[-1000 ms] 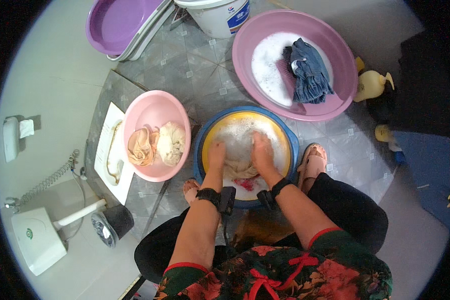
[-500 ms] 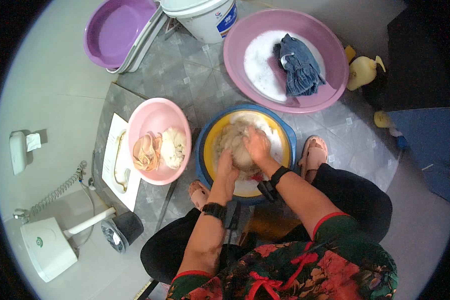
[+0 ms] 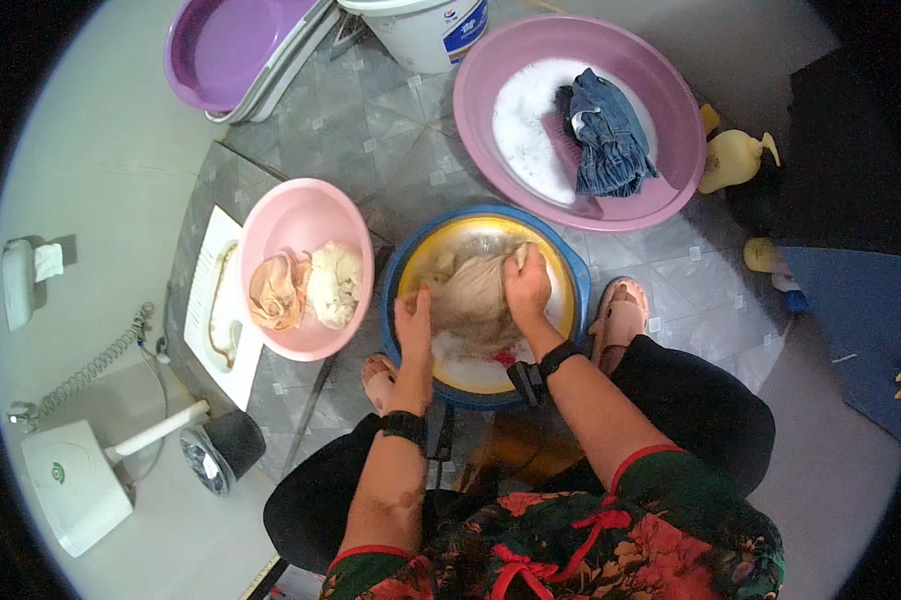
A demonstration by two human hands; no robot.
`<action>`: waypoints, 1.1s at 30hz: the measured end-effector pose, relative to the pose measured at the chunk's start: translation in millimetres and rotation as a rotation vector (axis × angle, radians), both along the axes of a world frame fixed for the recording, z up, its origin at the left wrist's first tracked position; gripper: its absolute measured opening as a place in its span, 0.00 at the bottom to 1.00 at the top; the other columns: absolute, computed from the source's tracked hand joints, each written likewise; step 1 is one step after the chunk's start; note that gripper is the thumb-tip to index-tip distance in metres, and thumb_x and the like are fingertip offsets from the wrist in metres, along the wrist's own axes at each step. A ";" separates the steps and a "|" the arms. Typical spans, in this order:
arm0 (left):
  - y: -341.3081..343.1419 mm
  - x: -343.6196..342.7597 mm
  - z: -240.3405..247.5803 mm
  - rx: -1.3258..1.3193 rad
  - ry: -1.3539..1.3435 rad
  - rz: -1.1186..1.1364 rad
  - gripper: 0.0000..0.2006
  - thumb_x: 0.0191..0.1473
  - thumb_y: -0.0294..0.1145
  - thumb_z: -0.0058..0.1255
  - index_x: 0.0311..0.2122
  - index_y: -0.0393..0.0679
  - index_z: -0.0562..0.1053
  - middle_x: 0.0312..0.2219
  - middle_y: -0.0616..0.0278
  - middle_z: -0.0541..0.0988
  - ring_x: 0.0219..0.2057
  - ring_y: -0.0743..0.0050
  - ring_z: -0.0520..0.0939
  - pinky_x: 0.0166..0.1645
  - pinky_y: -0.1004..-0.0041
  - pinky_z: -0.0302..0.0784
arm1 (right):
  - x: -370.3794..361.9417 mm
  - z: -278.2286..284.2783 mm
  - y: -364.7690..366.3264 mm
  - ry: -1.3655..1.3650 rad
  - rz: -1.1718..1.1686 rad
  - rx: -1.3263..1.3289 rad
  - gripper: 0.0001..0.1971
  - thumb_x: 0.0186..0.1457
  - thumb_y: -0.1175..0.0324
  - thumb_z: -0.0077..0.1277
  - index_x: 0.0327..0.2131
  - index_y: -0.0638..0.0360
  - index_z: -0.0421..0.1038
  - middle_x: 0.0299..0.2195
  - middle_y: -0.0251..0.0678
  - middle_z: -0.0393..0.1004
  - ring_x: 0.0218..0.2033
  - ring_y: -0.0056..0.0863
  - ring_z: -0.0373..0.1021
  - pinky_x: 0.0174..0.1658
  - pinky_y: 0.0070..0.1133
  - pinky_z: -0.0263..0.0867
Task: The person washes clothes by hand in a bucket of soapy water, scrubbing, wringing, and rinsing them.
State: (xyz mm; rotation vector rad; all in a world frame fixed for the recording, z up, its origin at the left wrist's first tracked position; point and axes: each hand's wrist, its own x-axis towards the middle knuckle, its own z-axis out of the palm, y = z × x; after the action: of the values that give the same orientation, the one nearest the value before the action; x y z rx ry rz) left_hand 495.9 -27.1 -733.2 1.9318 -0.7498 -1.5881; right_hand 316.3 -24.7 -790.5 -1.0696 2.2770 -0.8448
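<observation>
A wet beige cloth (image 3: 474, 290) is spread between my hands over a yellow basin (image 3: 446, 378) of sudsy water, which sits inside a blue tub (image 3: 389, 320). My right hand (image 3: 529, 286) is closed round the cloth's right side, with a bunched bit standing up above the fingers. At the cloth's left edge, my left hand (image 3: 414, 316) has its fingers pinched together on it. Something small and red (image 3: 505, 356) shows in the foam near the basin's front; its kind is unclear.
Left of the tub, a pink basin (image 3: 306, 345) holds wrung cloths, partly over a white squat toilet (image 3: 203, 330). A larger mauve basin (image 3: 671, 205) at the back right contains foam and denim (image 3: 611, 135). A white bucket (image 3: 411, 35), purple basin (image 3: 226, 70) and pump bottle (image 3: 736, 160) stand around.
My hands have moved apart, the left one leftward and the right one slightly right. The cloth, bunched under them before, is now lifted and stretched between them.
</observation>
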 end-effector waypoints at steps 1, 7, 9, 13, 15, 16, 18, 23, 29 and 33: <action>-5.2 0.9 4.0 -0.015 -0.259 -0.145 0.28 0.54 0.45 0.49 0.55 0.39 0.61 0.57 0.48 0.61 0.57 0.55 0.63 0.57 0.63 0.61 | -5.4 -2.6 0.4 -0.026 -0.101 0.016 0.18 0.51 0.61 0.48 0.44 0.58 0.64 0.36 0.49 0.71 0.38 0.47 0.69 0.38 0.38 0.65; 18.1 -36.3 -60.4 -0.532 -0.978 -1.114 0.27 0.54 0.48 0.46 0.57 0.50 0.62 0.60 0.47 0.54 0.60 0.40 0.54 0.59 0.48 0.54 | -1.5 -17.7 17.5 0.079 0.177 -0.028 0.25 0.47 0.63 0.54 0.49 0.57 0.61 0.36 0.52 0.70 0.38 0.52 0.67 0.40 0.40 0.63; 16.2 -31.7 -83.0 -0.427 -0.984 -1.150 0.28 0.52 0.49 0.47 0.57 0.51 0.63 0.59 0.45 0.57 0.58 0.38 0.58 0.60 0.47 0.53 | 2.4 -19.8 12.7 -0.096 0.236 0.209 0.28 0.46 0.63 0.55 0.51 0.57 0.60 0.35 0.52 0.71 0.38 0.52 0.68 0.40 0.40 0.64; -3.6 -49.0 -83.3 -0.121 -0.844 -1.351 0.20 0.55 0.45 0.41 0.51 0.49 0.70 0.51 0.52 0.69 0.55 0.53 0.65 0.60 0.52 0.52 | 11.5 -65.8 19.5 -0.022 0.316 0.316 0.23 0.49 0.60 0.52 0.46 0.61 0.60 0.36 0.56 0.71 0.41 0.52 0.67 0.42 0.40 0.63; 8.3 -23.9 -102.6 -0.223 -0.865 -1.296 0.20 0.54 0.45 0.40 0.48 0.48 0.72 0.49 0.53 0.72 0.52 0.55 0.69 0.59 0.55 0.56 | 11.4 -86.2 15.7 -0.069 0.552 0.392 0.21 0.50 0.63 0.49 0.47 0.62 0.62 0.36 0.55 0.72 0.41 0.52 0.68 0.42 0.40 0.63; 7.4 -24.8 -113.2 -0.179 -0.800 -1.348 0.21 0.53 0.45 0.40 0.48 0.47 0.72 0.48 0.52 0.72 0.50 0.54 0.71 0.57 0.56 0.59 | 2.3 -100.9 14.4 -0.083 0.655 0.430 0.20 0.50 0.64 0.48 0.47 0.63 0.63 0.36 0.55 0.72 0.42 0.51 0.68 0.43 0.40 0.63; -9.3 -49.6 -128.6 -0.128 -0.663 -1.476 0.22 0.52 0.45 0.41 0.48 0.46 0.72 0.48 0.51 0.73 0.47 0.52 0.73 0.54 0.59 0.64 | -33.0 -136.8 18.8 -0.070 0.439 0.508 0.16 0.49 0.69 0.46 0.44 0.61 0.66 0.35 0.53 0.72 0.40 0.51 0.68 0.42 0.40 0.63; -54.9 22.5 -101.5 0.097 -0.448 -0.633 0.23 0.51 0.46 0.41 0.49 0.45 0.71 0.44 0.52 0.76 0.42 0.48 0.77 0.46 0.58 0.70 | 25.9 -22.9 0.9 -0.003 0.253 0.097 0.14 0.47 0.74 0.47 0.41 0.55 0.69 0.36 0.49 0.71 0.39 0.48 0.68 0.43 0.39 0.63; -8.7 -8.5 6.1 0.373 0.481 0.104 0.23 0.55 0.47 0.40 0.53 0.48 0.67 0.48 0.54 0.73 0.47 0.55 0.75 0.47 0.54 0.69 | 72.3 79.4 12.6 -0.323 0.280 -0.531 0.14 0.47 0.68 0.51 0.40 0.53 0.69 0.37 0.44 0.70 0.40 0.45 0.67 0.42 0.36 0.64; 11.0 14.3 19.5 0.148 0.674 0.028 0.23 0.56 0.46 0.42 0.54 0.48 0.65 0.49 0.56 0.71 0.49 0.57 0.72 0.51 0.54 0.68 | 74.5 134.9 15.4 -0.529 0.416 -0.390 0.15 0.48 0.65 0.52 0.41 0.56 0.69 0.38 0.45 0.70 0.41 0.45 0.67 0.44 0.35 0.64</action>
State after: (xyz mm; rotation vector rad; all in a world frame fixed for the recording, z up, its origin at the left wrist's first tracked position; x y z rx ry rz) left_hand 510.2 -16.1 -713.7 1.3328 -0.3237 -2.1425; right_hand 390.8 -9.3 -655.5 -1.2421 1.4244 -1.2391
